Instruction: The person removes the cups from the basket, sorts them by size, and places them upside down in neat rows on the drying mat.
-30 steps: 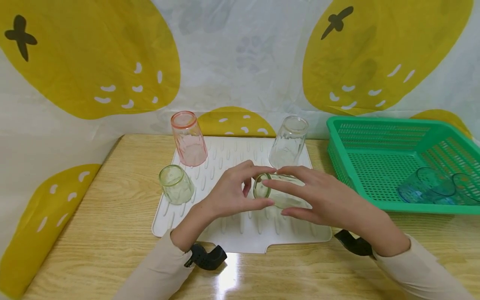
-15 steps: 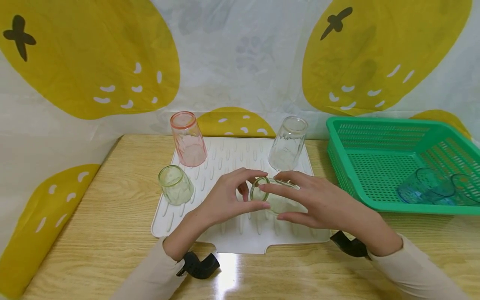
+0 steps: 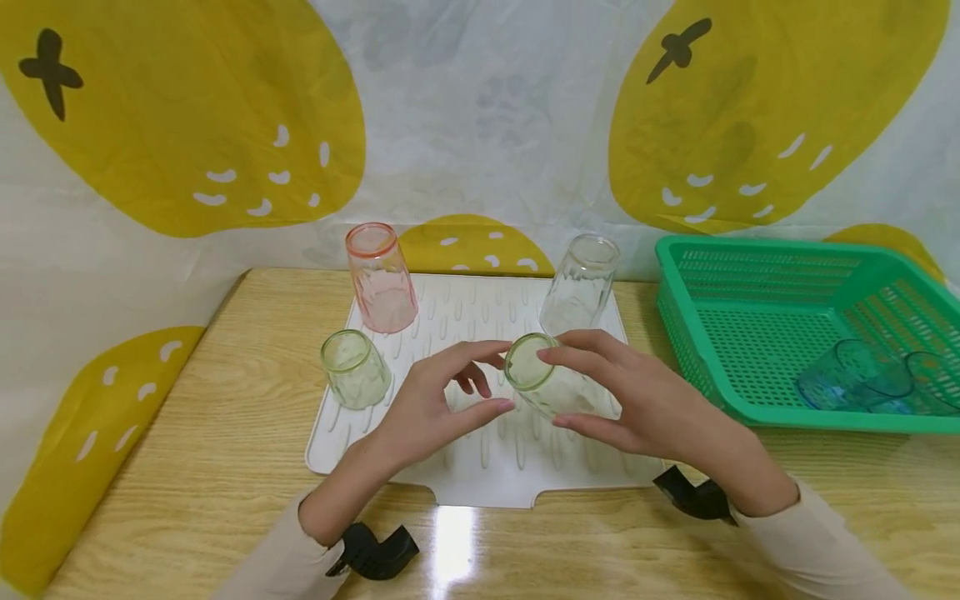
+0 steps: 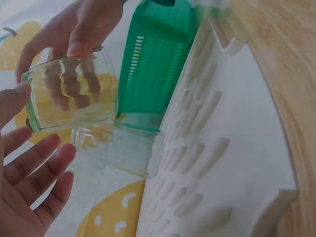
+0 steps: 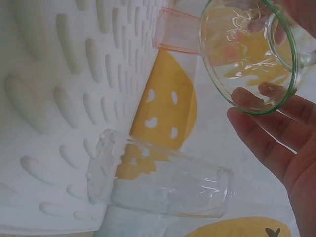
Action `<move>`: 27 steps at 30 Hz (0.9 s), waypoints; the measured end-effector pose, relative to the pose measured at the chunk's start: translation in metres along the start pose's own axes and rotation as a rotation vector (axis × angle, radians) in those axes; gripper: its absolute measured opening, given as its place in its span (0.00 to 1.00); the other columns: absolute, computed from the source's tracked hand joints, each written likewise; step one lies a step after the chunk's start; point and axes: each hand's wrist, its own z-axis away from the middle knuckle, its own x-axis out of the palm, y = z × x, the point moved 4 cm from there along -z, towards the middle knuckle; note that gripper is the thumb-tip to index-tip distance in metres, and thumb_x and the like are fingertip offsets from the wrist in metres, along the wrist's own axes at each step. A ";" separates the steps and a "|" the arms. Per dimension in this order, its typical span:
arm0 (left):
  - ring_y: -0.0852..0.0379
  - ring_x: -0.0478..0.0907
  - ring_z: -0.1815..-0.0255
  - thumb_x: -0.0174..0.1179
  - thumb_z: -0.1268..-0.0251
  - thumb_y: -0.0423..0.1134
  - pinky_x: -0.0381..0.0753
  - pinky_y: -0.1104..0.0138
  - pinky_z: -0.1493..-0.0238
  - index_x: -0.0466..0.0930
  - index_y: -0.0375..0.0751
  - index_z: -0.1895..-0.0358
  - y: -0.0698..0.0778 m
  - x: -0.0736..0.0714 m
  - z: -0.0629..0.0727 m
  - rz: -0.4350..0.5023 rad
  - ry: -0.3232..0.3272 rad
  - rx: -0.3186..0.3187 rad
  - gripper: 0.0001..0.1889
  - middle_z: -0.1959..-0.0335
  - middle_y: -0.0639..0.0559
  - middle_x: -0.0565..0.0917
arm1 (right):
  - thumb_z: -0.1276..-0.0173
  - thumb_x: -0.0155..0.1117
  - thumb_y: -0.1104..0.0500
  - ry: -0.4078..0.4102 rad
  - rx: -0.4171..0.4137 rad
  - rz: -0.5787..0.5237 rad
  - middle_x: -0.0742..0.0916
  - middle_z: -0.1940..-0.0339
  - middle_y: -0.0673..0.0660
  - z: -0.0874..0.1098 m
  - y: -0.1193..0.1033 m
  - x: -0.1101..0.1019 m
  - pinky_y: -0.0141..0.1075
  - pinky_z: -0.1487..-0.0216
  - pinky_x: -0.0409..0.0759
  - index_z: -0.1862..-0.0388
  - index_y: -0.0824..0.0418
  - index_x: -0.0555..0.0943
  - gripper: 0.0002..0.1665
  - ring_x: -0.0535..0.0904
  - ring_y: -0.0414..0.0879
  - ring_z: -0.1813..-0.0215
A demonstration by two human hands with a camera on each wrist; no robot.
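A pale green drinking glass [image 3: 558, 393] hangs tilted above the white drying mat [image 3: 483, 467], its base turned up and to the left. My right hand [image 3: 637, 392] holds it around the side between thumb and fingers. In the right wrist view, the wide mouth of the green glass [image 5: 242, 64] faces the camera. My left hand [image 3: 427, 400] is beside the glass's base, thumb and fingers spread with a gap between them. The left wrist view shows the left hand's fingers [image 4: 42, 163] apart from the glass; whether the thumb touches it, I cannot tell.
Upside down on the mat stand a pink glass [image 3: 382, 287], a short green glass [image 3: 356, 375] and a clear glass [image 3: 577, 292]. A green basket [image 3: 697, 367] at the right holds blue glasses [image 3: 847, 375]. A patterned cloth [image 3: 480, 125] hangs behind the wooden table [image 3: 247, 467].
My left hand has drawn back to the left, away from the glass, and its fingers have parted. The glass has tipped so that its base points more upward, still in my right hand.
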 end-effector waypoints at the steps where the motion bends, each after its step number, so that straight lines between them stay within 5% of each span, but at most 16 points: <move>1: 0.62 0.79 0.66 0.71 0.45 0.36 0.78 0.65 0.62 0.75 0.45 0.39 0.001 -0.001 0.002 -0.013 0.001 0.008 0.28 0.54 0.55 0.82 | 0.31 0.57 0.39 0.013 0.008 -0.008 0.77 0.43 0.55 0.000 0.000 0.000 0.35 0.55 0.79 0.35 0.57 0.70 0.33 0.78 0.44 0.51; 14: 0.58 0.78 0.62 0.68 0.41 0.41 0.78 0.67 0.63 0.78 0.43 0.43 0.003 -0.032 0.048 -0.197 0.035 0.106 0.22 0.53 0.54 0.82 | 0.34 0.61 0.41 0.172 -0.030 -0.098 0.79 0.45 0.59 -0.010 0.002 0.004 0.30 0.41 0.69 0.41 0.65 0.72 0.34 0.76 0.52 0.45; 21: 0.58 0.77 0.62 0.62 0.35 0.48 0.75 0.71 0.61 0.80 0.43 0.46 0.001 -0.056 0.066 -0.262 0.074 0.114 0.18 0.54 0.54 0.82 | 0.35 0.64 0.44 0.211 -0.025 -0.153 0.79 0.47 0.58 -0.016 0.004 0.009 0.32 0.47 0.74 0.43 0.69 0.71 0.34 0.75 0.50 0.45; 27: 0.59 0.77 0.62 0.61 0.35 0.51 0.73 0.75 0.57 0.83 0.41 0.51 -0.005 -0.080 0.086 -0.325 0.162 0.132 0.19 0.58 0.50 0.84 | 0.36 0.63 0.41 0.177 0.086 -0.204 0.77 0.44 0.55 -0.019 0.007 0.017 0.40 0.50 0.78 0.41 0.65 0.68 0.36 0.74 0.47 0.43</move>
